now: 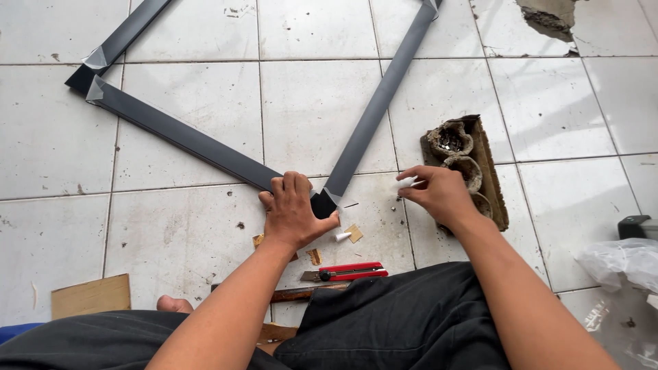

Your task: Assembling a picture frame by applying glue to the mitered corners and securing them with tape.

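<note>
While the left hand (293, 212) presses flat on the dark frame corner (322, 203), the right hand (439, 195), just to its right, pinches a small white piece (406, 182) in its fingers.

Left hand (293, 212) presses down on the corner where two dark grey frame bars (185, 137) meet on the white tiled floor (315, 103). Right hand (439, 195) pinches a small white piece (406, 182) beside a brown tray of cups (480, 164). Red utility knife (346, 272) lies near the knees.
</note>
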